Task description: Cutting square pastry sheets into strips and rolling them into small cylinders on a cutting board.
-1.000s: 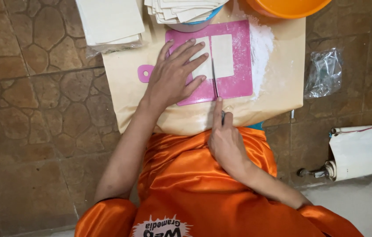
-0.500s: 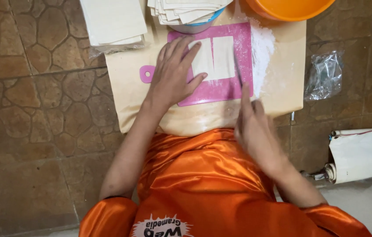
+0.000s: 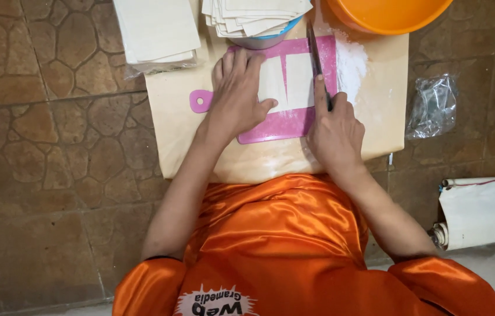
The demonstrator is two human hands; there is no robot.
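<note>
Floor: we see brown stone-pattern tiles (image 3: 42, 175) at far left.
Sheet stack: a bagged pile of pale sheets (image 3: 157, 29) lies on the upper left corner of the tan mat (image 3: 183, 140).
Cutting board: our pink board (image 3: 294, 123) rests on the mat, its handle pointing left.
Left hand: our left hand (image 3: 238, 93) lies flat, fingers spread and released, pressing the left dough strip (image 3: 272, 82) onto the board.
Right dough strip: a second pale strip (image 3: 300, 82) lies just beside the first, a narrow gap between them.
Cut pieces: a loose pile of cut squares (image 3: 256, 14) sits in a bowl above the board.
Knife: the dark blade (image 3: 313, 52) runs along the right strip's right edge.
Right hand: our right hand (image 3: 335, 129) has its fingers clenched on the knife handle, forefinger along the spine.
Flour: white powder (image 3: 351, 61) lies right of the board.
Orange bowl: it (image 3: 387, 14) sits at the mat's top right.
Plastic bag: crumpled clear plastic (image 3: 431, 105) lies on the floor.
Paper roll: a pale roll (image 3: 481, 210) lies at far right.
</note>
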